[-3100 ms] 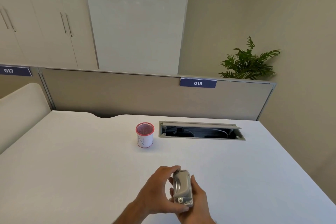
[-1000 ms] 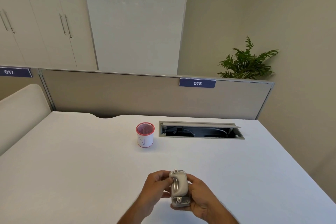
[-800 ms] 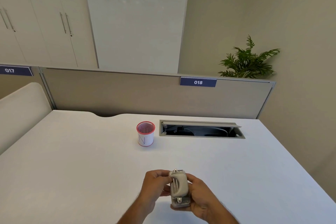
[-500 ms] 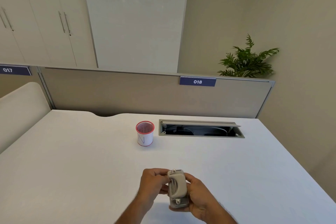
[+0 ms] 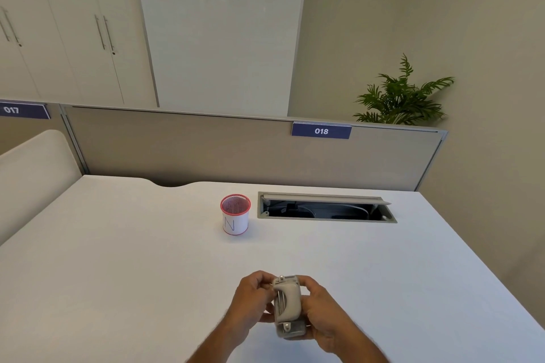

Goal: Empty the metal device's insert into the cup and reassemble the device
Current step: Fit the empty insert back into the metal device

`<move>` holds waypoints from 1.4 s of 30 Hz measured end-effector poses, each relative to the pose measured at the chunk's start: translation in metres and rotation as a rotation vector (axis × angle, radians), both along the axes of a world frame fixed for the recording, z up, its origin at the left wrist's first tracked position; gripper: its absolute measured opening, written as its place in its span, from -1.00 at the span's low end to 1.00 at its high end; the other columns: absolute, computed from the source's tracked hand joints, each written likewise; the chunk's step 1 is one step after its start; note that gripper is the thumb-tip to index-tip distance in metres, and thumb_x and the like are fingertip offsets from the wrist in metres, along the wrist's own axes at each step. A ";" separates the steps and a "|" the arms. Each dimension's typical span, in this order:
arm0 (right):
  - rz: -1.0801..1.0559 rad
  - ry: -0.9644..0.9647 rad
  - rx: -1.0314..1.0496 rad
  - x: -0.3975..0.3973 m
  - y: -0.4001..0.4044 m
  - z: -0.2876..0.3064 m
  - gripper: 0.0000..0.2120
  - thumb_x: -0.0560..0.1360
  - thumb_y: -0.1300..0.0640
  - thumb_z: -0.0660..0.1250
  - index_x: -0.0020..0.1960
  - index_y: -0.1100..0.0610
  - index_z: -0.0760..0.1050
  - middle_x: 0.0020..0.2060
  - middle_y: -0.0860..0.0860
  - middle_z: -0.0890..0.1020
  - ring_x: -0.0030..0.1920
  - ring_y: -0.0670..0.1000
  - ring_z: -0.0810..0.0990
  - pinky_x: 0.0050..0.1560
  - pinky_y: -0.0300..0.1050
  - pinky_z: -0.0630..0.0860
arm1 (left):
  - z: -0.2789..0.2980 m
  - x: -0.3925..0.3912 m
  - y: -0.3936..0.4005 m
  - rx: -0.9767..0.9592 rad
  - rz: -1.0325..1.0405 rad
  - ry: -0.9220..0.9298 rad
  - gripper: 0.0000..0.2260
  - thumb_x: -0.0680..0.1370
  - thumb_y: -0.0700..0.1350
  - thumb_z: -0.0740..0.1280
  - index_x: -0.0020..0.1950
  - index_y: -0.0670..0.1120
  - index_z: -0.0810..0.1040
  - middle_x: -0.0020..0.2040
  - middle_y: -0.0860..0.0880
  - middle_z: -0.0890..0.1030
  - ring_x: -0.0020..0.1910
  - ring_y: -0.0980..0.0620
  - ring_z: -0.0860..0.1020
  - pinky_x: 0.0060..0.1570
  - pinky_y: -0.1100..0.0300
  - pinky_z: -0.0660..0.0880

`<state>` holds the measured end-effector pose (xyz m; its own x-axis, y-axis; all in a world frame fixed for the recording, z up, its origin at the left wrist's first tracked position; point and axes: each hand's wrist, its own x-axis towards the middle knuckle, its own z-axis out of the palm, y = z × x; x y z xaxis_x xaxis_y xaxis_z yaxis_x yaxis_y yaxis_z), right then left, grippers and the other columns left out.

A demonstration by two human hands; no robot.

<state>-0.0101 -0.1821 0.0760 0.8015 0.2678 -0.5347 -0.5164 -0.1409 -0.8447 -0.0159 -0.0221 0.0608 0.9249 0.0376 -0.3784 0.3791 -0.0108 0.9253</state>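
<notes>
A grey metal device [image 5: 287, 305], shaped like a small hole punch, stands on end between both hands just above the near part of the white table [image 5: 118, 259]. My left hand [image 5: 252, 299] grips its left side with fingers curled near the top. My right hand [image 5: 323, 311] wraps its right side and back. The insert cannot be told apart from the body. A white cup [image 5: 235, 214] with a red mesh rim and a letter N stands upright farther back, well apart from the hands.
An open cable hatch [image 5: 326, 209] is sunk into the table right of the cup. A beige partition [image 5: 206, 153] with a label 018 closes the far edge. The table's right edge runs diagonally near my right arm. A plant [image 5: 402, 97] stands behind the partition.
Three seconds ago the device lay flatter in my hands; now it stands more upright and both hands grip it from the sides. Over the last second it has barely shifted.
</notes>
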 end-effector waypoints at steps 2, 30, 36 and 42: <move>-0.018 0.010 0.000 0.002 -0.001 0.000 -0.61 0.48 0.35 0.26 0.20 -0.02 0.52 -0.07 0.19 0.78 -0.02 0.23 0.76 -0.18 0.13 0.69 | 0.001 0.000 -0.001 0.003 -0.012 0.011 -0.77 0.54 -0.37 0.24 0.02 -0.11 0.61 -0.23 -0.06 0.66 -0.36 0.04 0.64 -0.33 0.10 0.66; -0.181 -0.136 -0.226 0.008 0.016 -0.017 -0.89 0.49 0.26 0.45 -0.11 0.33 0.66 -0.32 0.16 0.73 -0.47 -0.03 0.61 -0.49 -0.23 0.48 | -0.024 0.001 0.013 0.008 -0.102 0.120 -0.60 0.47 -0.44 0.38 0.18 -0.03 0.52 0.01 -0.15 0.58 -0.28 -0.03 0.67 -0.36 0.07 0.63; -0.170 -0.130 -0.253 0.016 0.020 -0.027 -0.90 0.49 0.24 0.44 -0.15 0.27 0.68 -0.33 0.17 0.74 -0.46 -0.01 0.59 -0.46 -0.21 0.46 | -0.032 0.003 0.016 0.036 -0.090 0.104 -0.58 0.46 -0.41 0.41 0.20 -0.01 0.53 0.00 -0.14 0.58 -0.22 -0.04 0.69 -0.36 0.06 0.65; -0.183 -0.105 -0.230 0.028 0.018 -0.036 -0.86 0.49 0.29 0.41 -0.23 0.27 0.65 -0.39 0.17 0.64 -0.47 0.02 0.50 -0.49 -0.24 0.40 | -0.045 0.015 0.019 0.328 -0.024 -0.090 -0.64 0.52 -0.34 0.40 0.28 -0.08 0.55 -0.05 -0.05 0.59 -0.15 -0.04 0.59 -0.04 -0.05 0.65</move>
<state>0.0181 -0.1640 0.0397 0.8793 -0.0045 -0.4763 -0.4624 -0.2474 -0.8514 -0.0004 -0.0036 0.0154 0.9562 0.1217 -0.2663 0.2918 -0.3218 0.9007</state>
